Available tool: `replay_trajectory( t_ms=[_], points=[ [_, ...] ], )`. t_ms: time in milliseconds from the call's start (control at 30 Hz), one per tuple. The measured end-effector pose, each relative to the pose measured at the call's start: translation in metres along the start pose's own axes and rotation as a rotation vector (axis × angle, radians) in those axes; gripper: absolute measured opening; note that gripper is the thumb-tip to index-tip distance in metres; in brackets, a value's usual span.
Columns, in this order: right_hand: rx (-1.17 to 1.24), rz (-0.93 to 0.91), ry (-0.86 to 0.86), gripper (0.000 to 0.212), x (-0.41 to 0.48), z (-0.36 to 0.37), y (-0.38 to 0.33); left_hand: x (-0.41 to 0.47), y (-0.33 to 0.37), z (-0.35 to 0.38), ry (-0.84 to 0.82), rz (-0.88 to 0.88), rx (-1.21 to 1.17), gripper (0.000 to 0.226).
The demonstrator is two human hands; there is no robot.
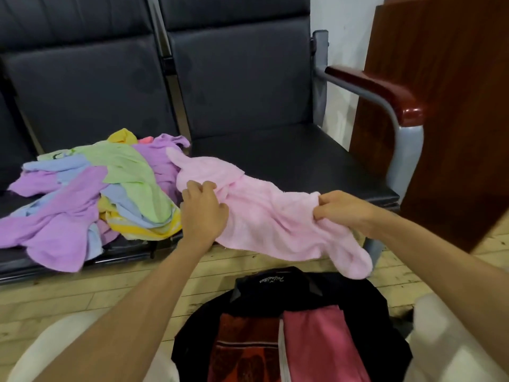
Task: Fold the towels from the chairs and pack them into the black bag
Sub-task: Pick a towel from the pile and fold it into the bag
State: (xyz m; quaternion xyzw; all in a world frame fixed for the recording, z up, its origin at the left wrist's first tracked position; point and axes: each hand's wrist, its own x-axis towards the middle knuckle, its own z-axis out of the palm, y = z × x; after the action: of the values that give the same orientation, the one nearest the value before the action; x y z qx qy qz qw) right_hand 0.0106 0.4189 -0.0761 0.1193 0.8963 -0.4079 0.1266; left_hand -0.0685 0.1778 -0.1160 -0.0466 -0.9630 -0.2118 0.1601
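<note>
A crumpled pink towel (264, 213) stretches across the front of the right black chair seat (289, 158), its right end hanging over the seat's edge. My left hand (203, 210) grips the towel's left part, fingers curled into the cloth. My right hand (341, 209) pinches the towel's right edge. A heap of purple, green, blue and yellow towels (91, 188) lies on the left chair seat. The open black bag (292, 293) sits on the floor below, between my knees, holding a folded dark red towel (245, 346) and a folded pink-red towel (319, 343).
The chair's grey metal armrest with a red-brown wooden top (385, 92) rises at the right. A brown wooden cabinet (446, 106) stands beyond it. Light wooden floor (82, 299) lies under the chairs. My knees in white trousers (451, 340) flank the bag.
</note>
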Motion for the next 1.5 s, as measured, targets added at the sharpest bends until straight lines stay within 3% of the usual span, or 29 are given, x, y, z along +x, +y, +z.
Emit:
replay_trajectory(
  t_ms=[100, 200, 333, 500, 633, 767, 833, 1000, 1233, 1300, 1400, 1500],
  points=[
    [-0.03, 0.032, 0.027, 0.008, 0.005, 0.006, -0.007, -0.002, -0.016, -0.003, -0.16, -0.095, -0.045, 0.047],
    [-0.101, 0.105, 0.071, 0.008, 0.02, 0.014, -0.016, -0.002, -0.028, -0.002, -0.191, -0.082, -0.045, 0.052],
    [-0.049, 0.072, 0.263, 0.045, 0.034, 0.029, -0.01, 0.0, -0.031, -0.006, -0.261, -0.044, 0.099, 0.05],
    [-0.305, -0.114, 0.371, 0.053, 0.042, 0.042, -0.001, 0.001, -0.028, -0.005, -0.218, 0.078, 0.138, 0.022],
    [-0.609, -0.207, 0.443, 0.027, 0.051, 0.053, 0.002, 0.001, -0.019, -0.02, -0.162, -0.048, -0.258, 0.019],
    [-0.683, -0.238, 0.381, 0.019, 0.053, 0.045, -0.007, -0.008, -0.006, -0.041, -0.218, -0.411, -0.905, 0.018],
    [-0.717, -0.192, 0.351, 0.023, 0.054, 0.035, -0.01, -0.006, -0.006, -0.048, -0.241, -0.552, -1.154, 0.018],
    [-0.835, -0.223, 0.486, 0.046, 0.055, 0.041, -0.019, 0.0, -0.023, -0.047, -0.146, -0.694, -1.421, 0.024],
    [-0.829, -0.401, 0.509, 0.055, 0.07, 0.07, -0.014, -0.001, -0.015, -0.042, -0.225, -0.75, -1.387, 0.02],
    [-0.727, -0.465, 0.533, 0.048, 0.077, 0.077, -0.017, -0.003, -0.012, -0.041, -0.274, -0.752, -1.379, 0.023],
    [-0.563, -0.461, 0.43, 0.027, 0.08, 0.08, -0.026, -0.009, 0.001, -0.044, -0.357, -0.713, -1.292, 0.017],
    [-0.574, -0.442, 0.396, 0.018, 0.075, 0.079, -0.026, -0.014, 0.012, -0.044, -0.338, -0.681, -1.253, 0.023]
  ],
)
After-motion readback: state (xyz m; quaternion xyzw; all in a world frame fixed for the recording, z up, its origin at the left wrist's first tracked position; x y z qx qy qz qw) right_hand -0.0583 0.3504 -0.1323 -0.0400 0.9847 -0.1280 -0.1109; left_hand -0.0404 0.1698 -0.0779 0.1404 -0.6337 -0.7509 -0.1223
